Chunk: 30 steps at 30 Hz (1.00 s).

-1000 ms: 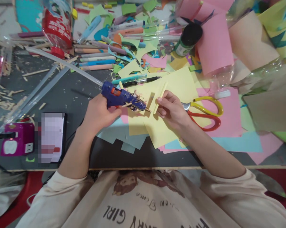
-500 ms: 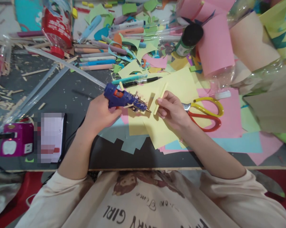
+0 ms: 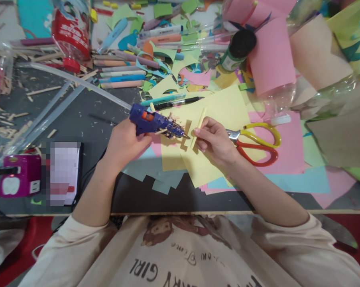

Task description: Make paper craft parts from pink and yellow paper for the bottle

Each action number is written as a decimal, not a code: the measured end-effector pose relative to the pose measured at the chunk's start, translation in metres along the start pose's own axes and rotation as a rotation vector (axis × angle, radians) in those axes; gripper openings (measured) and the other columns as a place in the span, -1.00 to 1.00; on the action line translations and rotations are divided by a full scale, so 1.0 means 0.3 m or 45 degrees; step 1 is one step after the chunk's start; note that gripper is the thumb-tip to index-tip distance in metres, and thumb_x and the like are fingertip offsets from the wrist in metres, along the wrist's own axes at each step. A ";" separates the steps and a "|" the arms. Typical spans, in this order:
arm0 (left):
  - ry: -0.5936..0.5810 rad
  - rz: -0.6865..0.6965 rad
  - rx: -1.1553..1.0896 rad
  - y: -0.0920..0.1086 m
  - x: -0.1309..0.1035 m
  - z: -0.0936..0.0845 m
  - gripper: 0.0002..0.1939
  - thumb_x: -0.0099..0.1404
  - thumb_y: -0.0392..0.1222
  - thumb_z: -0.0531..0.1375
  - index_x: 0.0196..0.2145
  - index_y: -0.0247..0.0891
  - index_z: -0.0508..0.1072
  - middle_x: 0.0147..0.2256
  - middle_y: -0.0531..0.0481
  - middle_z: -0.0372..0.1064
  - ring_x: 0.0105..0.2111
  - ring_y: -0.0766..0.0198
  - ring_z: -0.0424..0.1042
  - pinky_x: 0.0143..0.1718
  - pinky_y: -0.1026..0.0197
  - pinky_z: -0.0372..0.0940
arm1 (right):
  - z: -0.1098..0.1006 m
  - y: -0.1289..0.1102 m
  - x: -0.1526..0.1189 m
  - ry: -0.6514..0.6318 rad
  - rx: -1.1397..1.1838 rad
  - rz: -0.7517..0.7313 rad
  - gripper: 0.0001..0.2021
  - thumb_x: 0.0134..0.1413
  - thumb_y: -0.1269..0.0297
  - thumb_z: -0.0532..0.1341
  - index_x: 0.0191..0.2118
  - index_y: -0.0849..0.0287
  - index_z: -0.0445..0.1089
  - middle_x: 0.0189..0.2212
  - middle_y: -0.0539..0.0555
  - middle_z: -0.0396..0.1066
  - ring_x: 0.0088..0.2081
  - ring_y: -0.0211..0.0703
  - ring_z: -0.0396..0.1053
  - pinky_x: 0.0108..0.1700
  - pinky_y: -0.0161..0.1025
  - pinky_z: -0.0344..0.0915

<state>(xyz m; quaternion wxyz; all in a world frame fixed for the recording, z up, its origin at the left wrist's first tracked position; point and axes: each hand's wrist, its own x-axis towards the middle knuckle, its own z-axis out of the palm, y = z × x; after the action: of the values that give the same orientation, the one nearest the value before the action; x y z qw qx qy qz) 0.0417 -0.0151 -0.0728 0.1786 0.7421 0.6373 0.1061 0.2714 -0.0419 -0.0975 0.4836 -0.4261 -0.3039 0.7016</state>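
Observation:
My left hand (image 3: 127, 139) is wrapped round a blue hot glue gun (image 3: 145, 120), whose tip points right. Bits of wood and glue cling to its nozzle, and a long clear glue stick (image 3: 99, 91) runs out of its back. Between thumb and fingers my right hand (image 3: 212, 137) pinches a thin pale yellow paper strip (image 3: 198, 128), held upright just right of the nozzle tip. Yellow paper sheets (image 3: 224, 109) lie below both hands. Scissors (image 3: 259, 153) with one yellow and one red handle rest right of my right hand.
Pens (image 3: 122, 77), paper scraps and a bottle with a red label (image 3: 72, 36) lie at the back. At the left are a phone (image 3: 65, 173), a purple charger block (image 3: 20, 175) and wood sticks. A black-capped jar (image 3: 239, 50) and a pink-wrapped bottle (image 3: 274, 59) are back right.
My right hand has moved slightly left with the yellow strip, closer to the nozzle tip. The glue gun in my left hand has shifted a little left.

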 end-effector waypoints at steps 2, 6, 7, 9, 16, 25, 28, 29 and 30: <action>0.007 -0.003 0.004 -0.002 0.000 0.001 -0.83 0.04 -0.16 0.16 -0.35 -0.19 0.38 -0.41 -0.01 0.35 -0.22 0.02 0.47 -0.16 0.14 0.36 | 0.000 0.003 -0.002 -0.020 -0.045 -0.011 -0.56 -0.23 0.09 0.50 -0.52 0.11 0.20 -0.82 -0.26 0.16 -0.78 -0.48 0.06 -0.70 -0.44 0.08; 0.030 -0.013 0.030 -0.005 0.000 0.003 -0.85 0.03 -0.16 0.15 -0.38 -0.19 0.38 -0.43 -0.01 0.34 -0.27 0.04 0.47 -0.22 0.13 0.37 | 0.004 0.006 -0.005 -0.063 -0.092 -0.024 -0.58 -0.19 0.07 0.49 -0.52 0.11 0.22 -0.82 -0.25 0.19 -0.79 -0.48 0.07 -0.69 -0.44 0.12; 0.048 -0.016 0.033 -0.006 0.000 0.004 -0.86 0.03 -0.16 0.15 -0.38 -0.19 0.38 -0.43 -0.02 0.35 -0.29 0.04 0.47 -0.23 0.13 0.37 | 0.006 0.006 -0.006 -0.068 -0.095 -0.024 -0.58 -0.20 0.09 0.49 -0.52 0.11 0.22 -0.82 -0.25 0.20 -0.79 -0.48 0.08 -0.69 -0.44 0.12; 0.085 -0.018 0.026 -0.009 -0.001 0.006 -0.85 0.05 -0.15 0.15 -0.37 -0.19 0.38 -0.43 -0.02 0.36 -0.29 0.05 0.47 -0.25 0.13 0.37 | 0.010 0.004 -0.008 -0.075 -0.098 -0.016 -0.58 -0.24 0.12 0.51 -0.53 0.11 0.22 -0.81 -0.25 0.21 -0.78 -0.48 0.10 -0.70 -0.44 0.10; 0.084 -0.061 -0.029 -0.015 -0.002 0.007 -0.83 0.08 -0.14 0.19 -0.32 -0.17 0.39 -0.38 -0.02 0.39 -0.22 0.02 0.48 -0.17 0.13 0.38 | 0.015 0.003 -0.012 -0.122 -0.104 0.003 -0.58 -0.25 0.16 0.52 -0.53 0.13 0.23 -0.79 -0.24 0.22 -0.78 -0.50 0.11 -0.70 -0.47 0.13; 0.103 -0.160 0.037 0.006 -0.003 -0.006 -0.87 0.08 -0.15 0.15 -0.35 -0.16 0.34 -0.44 0.02 0.32 -0.36 0.08 0.45 -0.26 0.12 0.36 | 0.010 0.009 -0.012 -0.137 -0.112 0.043 -0.60 -0.27 0.19 0.53 -0.53 0.15 0.26 -0.80 -0.22 0.24 -0.78 -0.49 0.14 -0.69 -0.48 0.13; 0.124 -0.155 0.016 0.003 -0.003 -0.003 -0.85 0.08 -0.14 0.15 -0.33 -0.15 0.35 -0.44 0.02 0.32 -0.34 0.09 0.46 -0.24 0.13 0.37 | 0.009 0.006 -0.011 -0.142 -0.142 0.044 -0.59 -0.28 0.16 0.53 -0.53 0.14 0.25 -0.80 -0.23 0.24 -0.78 -0.48 0.14 -0.69 -0.47 0.12; 0.132 -0.147 -0.001 -0.001 -0.002 -0.001 -0.84 0.09 -0.14 0.15 -0.32 -0.15 0.35 -0.43 0.02 0.33 -0.33 0.09 0.47 -0.22 0.13 0.38 | 0.009 0.005 -0.011 -0.147 -0.154 0.046 -0.58 -0.28 0.14 0.53 -0.53 0.14 0.25 -0.80 -0.23 0.24 -0.78 -0.48 0.14 -0.69 -0.46 0.12; 0.135 -0.140 -0.017 -0.005 -0.002 0.001 -0.83 0.09 -0.13 0.15 -0.31 -0.14 0.36 -0.42 0.02 0.34 -0.31 0.08 0.47 -0.20 0.13 0.38 | 0.009 0.005 -0.012 -0.152 -0.165 0.048 -0.57 -0.29 0.13 0.53 -0.53 0.13 0.24 -0.80 -0.23 0.24 -0.78 -0.48 0.13 -0.69 -0.46 0.12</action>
<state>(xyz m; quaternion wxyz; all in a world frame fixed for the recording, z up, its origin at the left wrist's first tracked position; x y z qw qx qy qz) 0.0403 -0.0155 -0.0736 0.1551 0.6981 0.6850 0.1394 0.2691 -0.0457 -0.0964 0.4227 -0.4196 -0.3690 0.7135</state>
